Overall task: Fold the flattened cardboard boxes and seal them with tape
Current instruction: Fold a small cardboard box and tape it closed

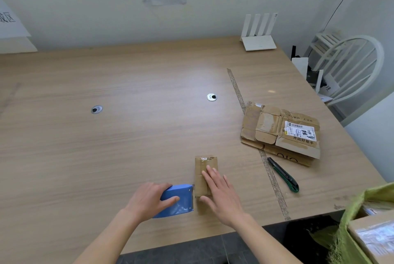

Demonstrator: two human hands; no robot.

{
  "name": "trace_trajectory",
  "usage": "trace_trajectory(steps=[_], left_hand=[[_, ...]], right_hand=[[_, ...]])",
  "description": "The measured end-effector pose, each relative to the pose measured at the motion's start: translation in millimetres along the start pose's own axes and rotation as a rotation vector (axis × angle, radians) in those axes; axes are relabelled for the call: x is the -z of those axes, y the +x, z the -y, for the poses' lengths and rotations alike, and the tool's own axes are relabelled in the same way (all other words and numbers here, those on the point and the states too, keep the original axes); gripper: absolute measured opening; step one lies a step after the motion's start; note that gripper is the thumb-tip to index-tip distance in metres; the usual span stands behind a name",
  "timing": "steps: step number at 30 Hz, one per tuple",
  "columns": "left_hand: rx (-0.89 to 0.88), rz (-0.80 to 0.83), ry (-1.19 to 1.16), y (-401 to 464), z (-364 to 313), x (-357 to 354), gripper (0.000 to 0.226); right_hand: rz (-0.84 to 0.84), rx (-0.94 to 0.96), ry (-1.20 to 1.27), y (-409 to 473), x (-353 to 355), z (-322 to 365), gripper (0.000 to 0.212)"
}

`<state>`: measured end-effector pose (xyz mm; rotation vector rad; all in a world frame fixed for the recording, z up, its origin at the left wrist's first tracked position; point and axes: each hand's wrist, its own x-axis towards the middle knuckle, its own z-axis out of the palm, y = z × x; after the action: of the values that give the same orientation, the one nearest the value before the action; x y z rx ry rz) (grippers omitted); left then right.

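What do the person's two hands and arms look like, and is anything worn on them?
The left hand and right hand are both bare, with no gloves. No ring, watch or bracelet is visible on either. Both forearms are uncovered as far as the bottom edge of the picture, so no sleeves show. The fingernails look short and unpainted.

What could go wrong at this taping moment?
The left hand holds the blue tape dispenser with its serrated edge right beside the right hand, which presses flat on the small brown cardboard box; fingers could get nicked. The green utility knife lies loose nearby, its blade state unclear.
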<state>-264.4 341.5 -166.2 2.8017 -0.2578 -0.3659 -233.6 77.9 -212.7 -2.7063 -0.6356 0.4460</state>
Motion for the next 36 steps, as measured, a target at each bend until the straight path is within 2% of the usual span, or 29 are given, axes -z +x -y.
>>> trace_trajectory(steps=[5, 10, 14, 17, 20, 23, 30, 32, 36], left_hand=[[-0.010, -0.025, 0.063, 8, 3, -3, 0.050], [-0.021, -0.042, 0.156, 14, 5, -6, 0.063], [-0.028, -0.031, 0.170, 9, 12, -2, 0.065], [-0.001, 0.017, 0.145, 6, 14, 1, 0.059], [0.042, 0.030, 0.162, 2, 26, 2, 0.068], [0.025, 0.041, 0.202, 8, 26, 8, 0.063], [0.130, 0.071, 0.234, 23, 5, -16, 0.075], [0.135, 0.067, 0.233, 26, -3, -23, 0.072], [0.186, 0.090, 0.347, 35, -26, -20, 0.043]], right_hand=[[0.100, -0.066, 0.091, 7, -1, 2, 0.076], [0.004, -0.134, 0.062, 12, -15, 7, 0.076], [0.019, -0.139, 0.070, 13, -17, 5, 0.072], [0.022, -0.147, 0.075, 13, -15, 5, 0.076], [0.026, -0.134, 0.089, 12, -14, 4, 0.082], [0.014, -0.134, 0.093, 13, -14, 3, 0.082], [0.006, -0.128, 0.068, 10, -14, 5, 0.077], [0.004, -0.126, 0.069, 9, -16, 5, 0.074], [-0.001, -0.119, 0.071, 10, -17, 4, 0.075]])
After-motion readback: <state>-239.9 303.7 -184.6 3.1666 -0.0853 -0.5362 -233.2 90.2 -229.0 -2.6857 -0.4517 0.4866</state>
